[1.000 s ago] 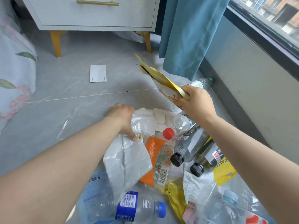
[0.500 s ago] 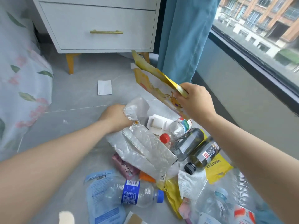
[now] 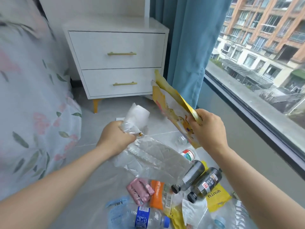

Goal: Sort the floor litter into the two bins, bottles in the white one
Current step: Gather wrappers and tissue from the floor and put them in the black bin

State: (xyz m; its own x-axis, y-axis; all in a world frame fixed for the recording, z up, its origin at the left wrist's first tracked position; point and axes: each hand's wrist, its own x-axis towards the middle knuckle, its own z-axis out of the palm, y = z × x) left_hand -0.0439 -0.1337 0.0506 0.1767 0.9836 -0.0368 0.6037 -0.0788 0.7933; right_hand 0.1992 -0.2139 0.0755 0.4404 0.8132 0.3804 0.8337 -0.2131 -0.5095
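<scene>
The left hand (image 3: pixel 115 138) is gripping a crumpled clear plastic wrapper (image 3: pixel 156 161) in a closed fist and holding it above the litter on the grey floor (image 3: pixel 82 187). The wrapper's long sheet is trailing from the fist toward the near right. The right hand (image 3: pixel 208 129) is clutching a torn yellow snack bag (image 3: pixel 171 103) by its near corner. The bag's long axis is slanting up and far left, toward the white nightstand (image 3: pixel 118 63), whose two drawers are sitting shut.

Below the hands, a dark bottle (image 3: pixel 191 175) and a second dark bottle (image 3: pixel 207 183) are lying side by side, with their black caps pointing near left. I cannot tell what is in them. A clear water bottle (image 3: pixel 148 219) with a blue label is lying at the near edge, its blue cap pointing right. A pink wrapper (image 3: pixel 140 193) and an orange packet (image 3: pixel 156 194) are lying just beside each other, left of the dark bottles.
</scene>
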